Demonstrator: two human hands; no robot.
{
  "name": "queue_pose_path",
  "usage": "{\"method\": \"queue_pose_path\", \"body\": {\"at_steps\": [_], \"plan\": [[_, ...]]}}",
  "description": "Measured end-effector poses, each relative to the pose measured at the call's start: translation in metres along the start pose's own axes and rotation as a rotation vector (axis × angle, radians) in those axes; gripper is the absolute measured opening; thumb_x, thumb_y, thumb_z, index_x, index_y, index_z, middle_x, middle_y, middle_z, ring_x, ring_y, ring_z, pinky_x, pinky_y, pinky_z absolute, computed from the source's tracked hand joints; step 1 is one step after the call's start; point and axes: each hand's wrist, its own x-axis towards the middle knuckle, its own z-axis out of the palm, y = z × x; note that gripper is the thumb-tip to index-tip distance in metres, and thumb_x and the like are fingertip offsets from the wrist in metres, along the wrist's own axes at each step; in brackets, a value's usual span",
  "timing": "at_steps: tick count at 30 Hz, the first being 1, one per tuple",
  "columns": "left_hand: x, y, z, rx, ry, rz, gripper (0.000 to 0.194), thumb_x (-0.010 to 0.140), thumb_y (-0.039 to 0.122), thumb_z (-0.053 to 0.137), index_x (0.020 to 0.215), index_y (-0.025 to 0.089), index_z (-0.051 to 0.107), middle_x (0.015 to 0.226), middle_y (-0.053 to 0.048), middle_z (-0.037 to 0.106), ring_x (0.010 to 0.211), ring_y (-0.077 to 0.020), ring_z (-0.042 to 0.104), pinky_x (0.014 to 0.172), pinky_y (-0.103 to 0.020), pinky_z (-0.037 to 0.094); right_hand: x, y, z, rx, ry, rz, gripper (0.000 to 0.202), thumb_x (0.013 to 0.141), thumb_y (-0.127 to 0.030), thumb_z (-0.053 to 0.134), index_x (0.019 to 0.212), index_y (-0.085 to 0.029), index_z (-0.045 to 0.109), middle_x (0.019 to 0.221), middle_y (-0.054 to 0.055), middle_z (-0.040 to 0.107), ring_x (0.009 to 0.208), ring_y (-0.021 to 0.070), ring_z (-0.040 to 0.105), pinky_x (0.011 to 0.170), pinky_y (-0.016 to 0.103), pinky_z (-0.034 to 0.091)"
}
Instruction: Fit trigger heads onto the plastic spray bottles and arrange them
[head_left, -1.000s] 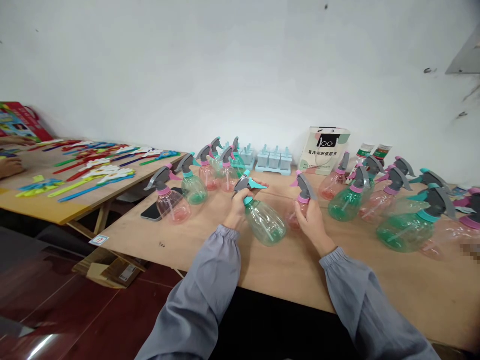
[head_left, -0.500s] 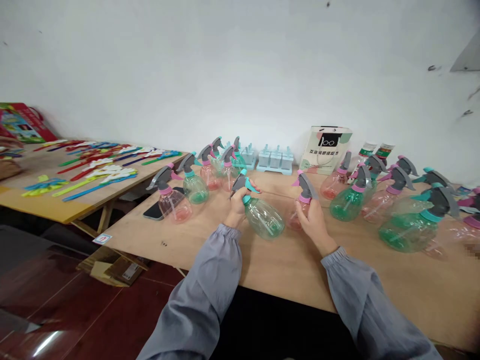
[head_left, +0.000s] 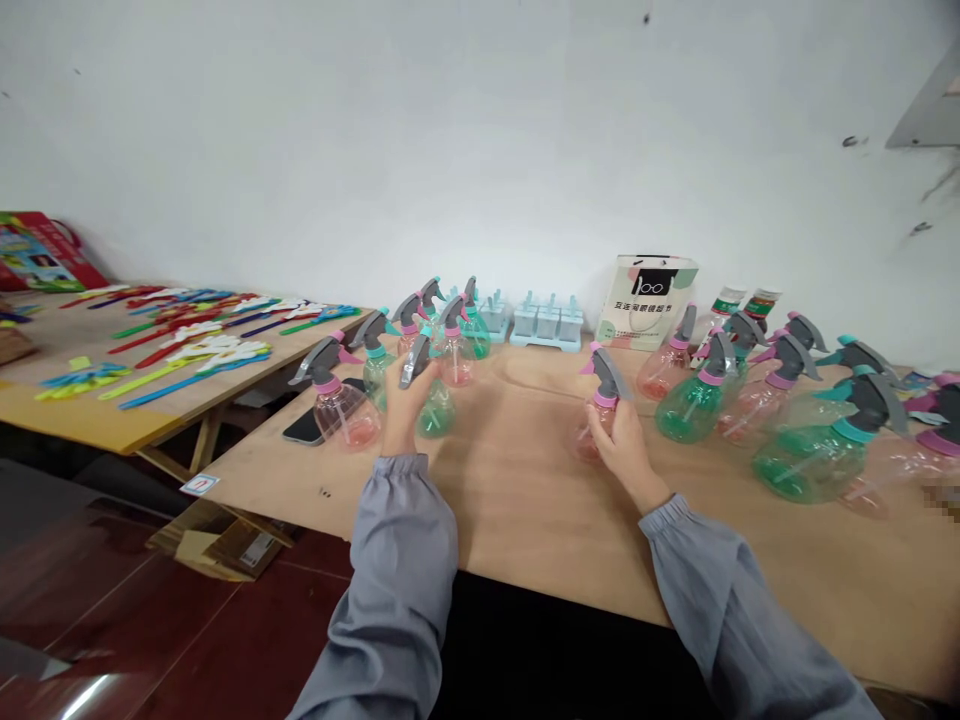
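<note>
My left hand (head_left: 403, 402) is closed around the neck of a green spray bottle (head_left: 437, 412), among the bottles on the left side of the table. Its grey trigger head shows above my fingers; whether its base touches the table I cannot tell. My right hand (head_left: 624, 447) grips a pink spray bottle (head_left: 585, 436) near its neck, with its grey and pink head pointing up. Left of my left hand stands another pink spray bottle (head_left: 349, 418). Just right of my right hand is a green spray bottle (head_left: 686, 408).
More spray bottles (head_left: 814, 462) crowd the table's right side. At the back are light-blue popsicle moulds (head_left: 547, 325), a paper bag (head_left: 637, 305) and two small bottles (head_left: 761, 305). A phone (head_left: 304, 428) lies at left. The neighbouring table (head_left: 90, 425) carries colourful plastic pieces.
My left hand has moved left with the green spray bottle, from the middle of the table to the left group of bottles. My right hand stays on the pink bottle.
</note>
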Motion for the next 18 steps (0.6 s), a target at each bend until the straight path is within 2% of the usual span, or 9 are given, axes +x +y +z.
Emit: {"method": "queue_pose_path", "body": {"at_steps": [3, 7, 14, 18], "plan": [[0.007, -0.012, -0.005, 0.097, 0.016, 0.058, 0.016, 0.067, 0.030, 0.074, 0.070, 0.017, 0.064, 0.065, 0.003, 0.057, 0.067, -0.0128, 0.055, 0.067, -0.026, 0.048, 0.000, 0.002, 0.001, 0.007, 0.004, 0.014, 0.036, 0.092, -0.055, 0.047, 0.100, -0.020, 0.052, 0.093, 0.011, 0.059, 0.091, 0.0290, 0.060, 0.087, 0.050, 0.049], [0.011, -0.031, -0.001, 0.130, -0.019, 0.074, 0.031, 0.066, 0.036, 0.078, 0.088, 0.015, 0.071, 0.081, -0.003, 0.068, 0.079, -0.0178, 0.062, 0.077, -0.030, 0.052, 0.000, 0.004, 0.001, 0.038, 0.024, 0.005, 0.036, 0.093, -0.055, 0.048, 0.102, -0.020, 0.052, 0.096, 0.011, 0.061, 0.095, 0.0283, 0.060, 0.087, 0.048, 0.050], [0.019, -0.055, 0.002, 0.152, 0.021, 0.080, 0.042, 0.069, 0.048, 0.080, 0.093, 0.015, 0.071, 0.085, -0.005, 0.070, 0.087, -0.0215, 0.065, 0.086, -0.034, 0.052, -0.003, 0.000, 0.001, 0.115, -0.001, 0.033, 0.038, 0.093, -0.053, 0.049, 0.110, -0.019, 0.051, 0.106, 0.014, 0.065, 0.100, 0.0284, 0.063, 0.088, 0.045, 0.051], [0.022, -0.060, 0.004, 0.130, 0.084, 0.132, 0.057, 0.066, 0.046, 0.084, 0.112, 0.016, 0.067, 0.103, -0.008, 0.070, 0.099, -0.0230, 0.066, 0.092, -0.035, 0.051, -0.005, 0.000, 0.001, 0.147, -0.052, 0.084, 0.039, 0.093, -0.054, 0.049, 0.110, -0.019, 0.052, 0.106, 0.014, 0.067, 0.098, 0.0281, 0.065, 0.087, 0.044, 0.051]]}}
